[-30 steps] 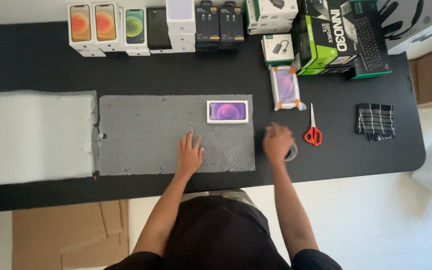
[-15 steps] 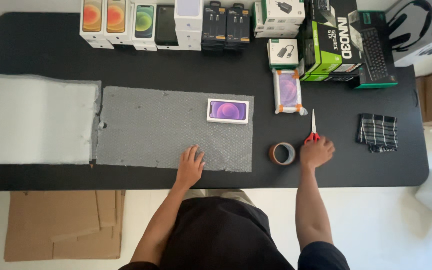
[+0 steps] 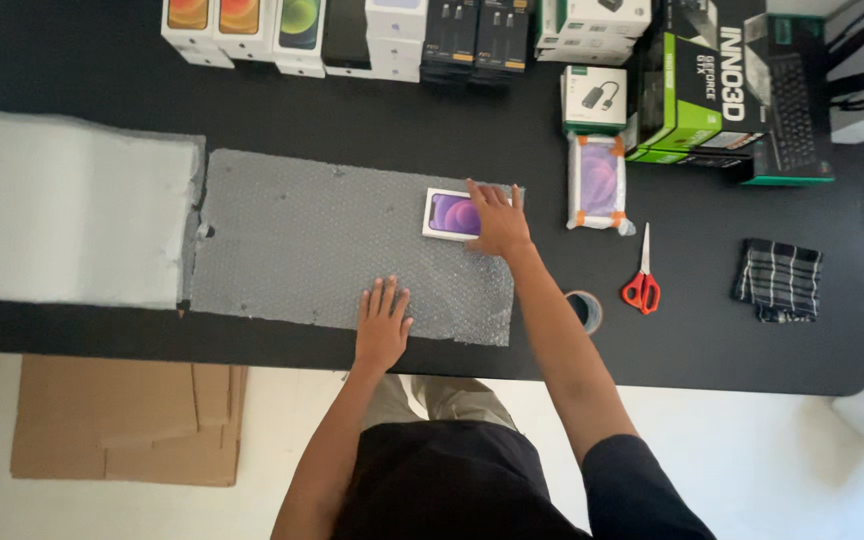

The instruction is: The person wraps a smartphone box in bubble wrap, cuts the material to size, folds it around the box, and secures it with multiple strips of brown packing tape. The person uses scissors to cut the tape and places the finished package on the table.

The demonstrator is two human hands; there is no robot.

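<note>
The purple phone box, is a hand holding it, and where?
The right hand rests flat on the purple phone box's right end, not clearly gripping. The left hand presses the bubble wrap.

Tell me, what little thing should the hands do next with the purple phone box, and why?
Probably slide the purple phone box toward the middle of the bubble wrap sheet. The right hand lies flat on the box, which sits near the sheet's far right edge, so little wrap lies beyond it to fold over. The left hand presses the sheet's near edge, holding it in place.
</note>
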